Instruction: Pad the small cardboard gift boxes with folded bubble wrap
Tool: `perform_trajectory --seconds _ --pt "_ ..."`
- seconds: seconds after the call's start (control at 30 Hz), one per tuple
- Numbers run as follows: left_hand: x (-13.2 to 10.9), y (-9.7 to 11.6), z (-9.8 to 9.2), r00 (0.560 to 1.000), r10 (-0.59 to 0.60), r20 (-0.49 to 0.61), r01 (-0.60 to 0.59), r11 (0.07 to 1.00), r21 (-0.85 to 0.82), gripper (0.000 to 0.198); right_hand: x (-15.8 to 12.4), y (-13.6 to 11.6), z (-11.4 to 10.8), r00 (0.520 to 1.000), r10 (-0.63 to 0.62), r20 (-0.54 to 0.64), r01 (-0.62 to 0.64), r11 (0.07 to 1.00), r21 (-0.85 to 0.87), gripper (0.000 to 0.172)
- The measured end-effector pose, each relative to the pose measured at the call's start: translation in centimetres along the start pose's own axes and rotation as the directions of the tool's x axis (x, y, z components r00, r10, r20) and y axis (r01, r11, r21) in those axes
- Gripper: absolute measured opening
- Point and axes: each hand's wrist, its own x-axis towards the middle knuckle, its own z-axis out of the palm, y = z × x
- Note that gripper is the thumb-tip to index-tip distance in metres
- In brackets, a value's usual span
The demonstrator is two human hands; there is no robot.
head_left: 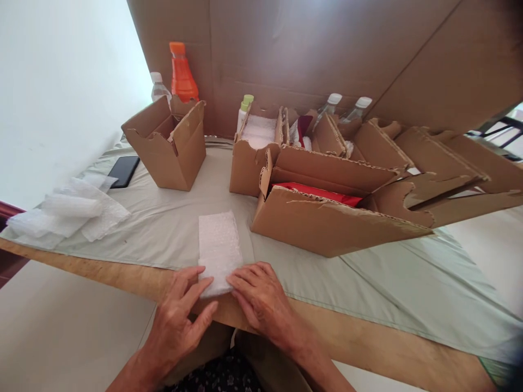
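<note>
A flat, folded piece of bubble wrap (219, 245) lies near the table's front edge. At its lower left corner the fingertips of my left hand (177, 310) rest, with the fingers apart and the thumb stretched out. On the opposite lower corner lies my right hand (259, 296), its fingers extended and laid on the wrap's edge. Neither hand grips the wrap. Beyond my right hand stands a cardboard box (322, 226) with a red item (322, 191) inside.
Loose bubble wrap (69, 209) and a black phone (124, 171) lie left. A cardboard box (171, 158) stands behind, near an orange bottle (183, 76). One box (251, 169) holds bubble wrap; several more line the right. A large cardboard sheet (286, 49) rises behind.
</note>
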Motion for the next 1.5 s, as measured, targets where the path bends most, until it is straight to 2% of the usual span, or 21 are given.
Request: perform_trajectory --seconds 0.1,0.17,0.23,0.33,0.47,0.53,0.57,0.63,0.7,0.73,0.8,0.87,0.93,1.03,1.1,1.13,1.2,1.27,1.4,1.5 --pt "-0.1 0.1 -0.6 0.998 0.058 0.039 -0.056 0.997 -0.052 0.026 -0.4 0.1 0.0 0.998 0.065 0.014 -0.066 0.992 0.110 0.024" --pt "0.3 -0.1 -0.6 0.999 0.022 0.048 -0.018 0.996 -0.084 0.023 -0.5 0.2 0.1 0.993 0.110 -0.045 -0.103 0.987 0.126 0.025" --pt "1.1 -0.5 -0.3 0.997 -0.048 0.065 0.053 0.996 -0.072 0.020 -0.4 0.2 0.0 0.979 0.126 -0.158 -0.115 0.990 0.076 0.023" --pt "2.4 -1.2 0.5 0.990 -0.122 0.070 0.122 0.992 0.005 0.021 -0.1 0.0 -0.1 0.962 0.047 -0.270 -0.065 0.996 -0.059 0.021" --pt "2.9 -1.7 0.9 0.978 -0.204 0.036 0.203 0.979 0.022 0.026 1.1 0.0 0.2 0.993 -0.036 -0.109 0.019 0.989 -0.150 0.027" --pt "2.3 -1.5 0.4 0.947 -0.322 0.004 0.322 0.945 -0.061 0.030 1.8 0.3 0.4 0.996 -0.015 -0.083 0.005 0.993 -0.119 0.023" --pt "1.9 -1.3 0.0 0.912 -0.410 -0.003 0.406 0.904 -0.130 0.035 2.0 0.5 0.4 0.994 0.012 -0.104 -0.020 0.997 -0.078 0.021" --pt "1.0 -0.6 -0.8 0.803 -0.594 0.051 0.576 0.751 -0.322 0.048 2.1 0.4 0.1 0.983 0.094 -0.161 -0.089 0.995 0.038 0.019" --pt "0.4 0.5 -1.2 0.694 -0.693 0.194 0.666 0.517 -0.538 0.061 1.7 -0.4 -0.3 0.962 0.185 -0.199 -0.154 0.975 0.163 0.020" --pt "0.3 1.1 -1.2 0.667 -0.688 0.285 0.674 0.394 -0.625 0.065 1.3 -0.9 -0.3 0.954 0.221 -0.201 -0.176 0.959 0.221 0.020" --pt "0.5 2.3 -0.9 0.652 -0.620 0.437 0.662 0.185 -0.726 0.066 0.6 -2.2 -0.2 0.952 0.258 -0.164 -0.198 0.929 0.314 0.020" --pt "1.0 3.3 -0.3 0.651 -0.555 0.517 0.650 0.057 -0.758 0.059 -0.2 -3.1 0.3 0.959 0.244 -0.147 -0.183 0.923 0.339 0.018" --pt "1.5 3.9 0.0 0.631 -0.544 0.553 0.644 -0.030 -0.764 0.053 -0.8 -3.3 0.6 0.958 0.213 -0.194 -0.155 0.948 0.278 0.016" --pt "1.5 4.0 -0.1 0.574 -0.539 0.617 0.652 -0.155 -0.742 0.055 -1.5 -2.6 -0.2 0.902 0.240 -0.358 -0.176 0.964 0.200 0.020" --pt "1.3 3.9 -0.2 0.552 -0.511 0.659 0.661 -0.214 -0.719 0.059 -1.6 -2.0 -1.2 0.863 0.336 -0.378 -0.227 0.925 0.304 0.034" --pt "1.2 3.9 -0.3 0.552 -0.496 0.671 0.664 -0.225 -0.713 0.061 -1.5 -1.8 -1.5 0.861 0.387 -0.329 -0.244 0.883 0.401 0.039" --pt "1.0 4.0 -0.1 0.561 -0.494 0.664 0.667 -0.205 -0.716 0.061 -1.3 -1.8 -1.7 0.889 0.428 -0.165 -0.262 0.769 0.582 0.032" --pt "0.8 4.0 0.2 0.582 -0.539 0.609 0.674 -0.099 -0.732 0.059 -1.1 -2.4 -1.0 0.905 0.406 -0.127 -0.240 0.733 0.636 0.015" --pt "0.4 4.1 1.1 0.668 -0.636 0.387 0.683 0.316 -0.659 0.055 -1.3 -4.2 1.4 0.884 0.328 -0.333 -0.130 0.857 0.499 0.011" --pt "-0.1 4.5 2.0 0.763 -0.597 0.247 0.625 0.583 -0.520 0.059 -1.5 -4.8 2.2 0.909 0.305 -0.284 -0.123 0.847 0.517 0.024"
